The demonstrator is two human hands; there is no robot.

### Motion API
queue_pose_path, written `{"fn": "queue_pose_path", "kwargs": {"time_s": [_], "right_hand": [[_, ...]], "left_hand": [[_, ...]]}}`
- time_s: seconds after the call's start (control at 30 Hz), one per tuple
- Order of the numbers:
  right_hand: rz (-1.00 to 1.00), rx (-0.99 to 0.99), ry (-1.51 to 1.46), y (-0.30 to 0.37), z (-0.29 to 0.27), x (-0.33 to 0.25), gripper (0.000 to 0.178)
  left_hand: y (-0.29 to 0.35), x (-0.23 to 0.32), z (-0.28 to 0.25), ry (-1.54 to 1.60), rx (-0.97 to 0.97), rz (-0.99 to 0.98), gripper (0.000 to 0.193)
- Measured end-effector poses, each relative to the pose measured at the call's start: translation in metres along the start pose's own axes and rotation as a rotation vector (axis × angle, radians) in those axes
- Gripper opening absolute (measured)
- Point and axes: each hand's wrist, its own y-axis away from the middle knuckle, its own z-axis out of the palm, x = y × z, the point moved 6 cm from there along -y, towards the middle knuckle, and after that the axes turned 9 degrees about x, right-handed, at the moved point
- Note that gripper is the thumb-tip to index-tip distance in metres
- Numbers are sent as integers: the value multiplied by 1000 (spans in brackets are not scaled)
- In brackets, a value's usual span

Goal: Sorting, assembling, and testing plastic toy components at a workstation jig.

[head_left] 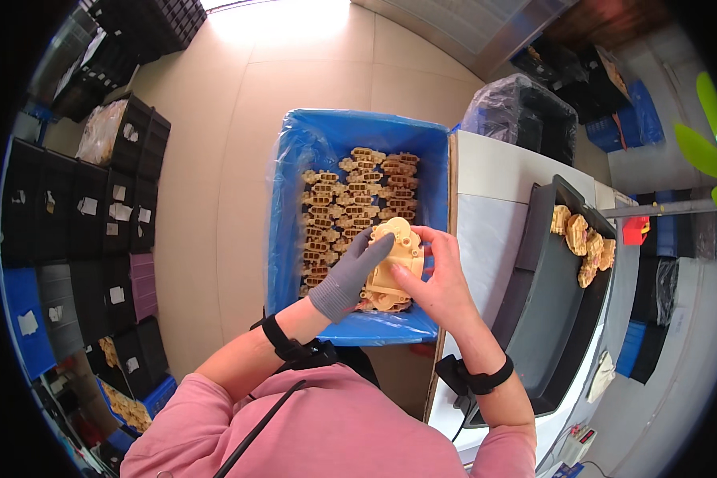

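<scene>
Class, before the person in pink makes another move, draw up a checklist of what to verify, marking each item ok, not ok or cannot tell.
1. Tan part steadied by both the left hand and the right hand: ok, a thumb of each rests on it.
2. Both hands gloved: not ok, only the left wears a grey glove.
3. Wrist straps on: ok, a black strap on the left and another on the right.
4. Held part's underside undamaged: cannot tell, it is hidden.
5. Grey tray has bare space: ok, its few parts sit toward the far end.
</scene>
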Motion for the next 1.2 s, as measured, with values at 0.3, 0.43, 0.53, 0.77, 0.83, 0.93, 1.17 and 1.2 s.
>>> {"fn": "queue_pose_path", "kwargs": {"time_s": [0.3,0.43,0.53,0.77,0.83,0.93,1.17,1.2], "right_hand": [[398,-348,-581,-29,62,17,76],[356,-395,-531,-74,97,38,75],[-36,-119,-9,-140,119,66,78],[-421,-26,797,-268,236,110,54],[-518,-95,890,-282,270,115,43],[-550,-131,975,-297,297,119,42],[-487,-161,969,-309,311,129,41],[-379,-220,948,-311,312,135,43]], "left_hand": [[-21,25,-47,-158,139,231,62],[-28,56,-84,-519,186,391,73],[-17,93,-122,-542,344,363,72],[14,144,-227,-578,501,354,58],[21,152,-245,-546,593,264,54],[17,161,-258,-519,601,259,52],[7,174,-275,-482,523,257,49],[7,176,-278,-484,519,254,49]]}}
